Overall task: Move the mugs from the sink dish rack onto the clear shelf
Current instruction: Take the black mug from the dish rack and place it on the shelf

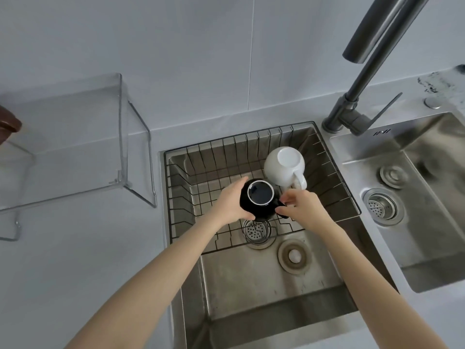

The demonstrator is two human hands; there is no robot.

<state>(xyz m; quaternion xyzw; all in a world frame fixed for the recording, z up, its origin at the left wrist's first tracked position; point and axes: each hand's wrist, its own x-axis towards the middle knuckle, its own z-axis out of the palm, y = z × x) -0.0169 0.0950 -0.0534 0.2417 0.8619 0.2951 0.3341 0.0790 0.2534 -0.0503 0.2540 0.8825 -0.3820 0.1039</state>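
Observation:
A black mug [260,201] stands upside down in the wire dish rack [201,157] set in the left sink. My left hand [232,204] wraps its left side. My right hand [303,210] pinches its handle on the right, which my fingers mostly hide. Just behind it a white mug [284,168] also rests upside down in the rack, handle pointing toward me. The clear shelf [75,137] stands on the counter to the left of the sink. A brown object [8,124] sits on the shelf's far left edge, cut off by the frame.
A tall grey faucet [352,114] rises between the two basins. The right basin [415,197] has a drain strainer. Below the rack the left sink's drain [256,231] and a round plug [293,256] show. White counter surrounds the sinks.

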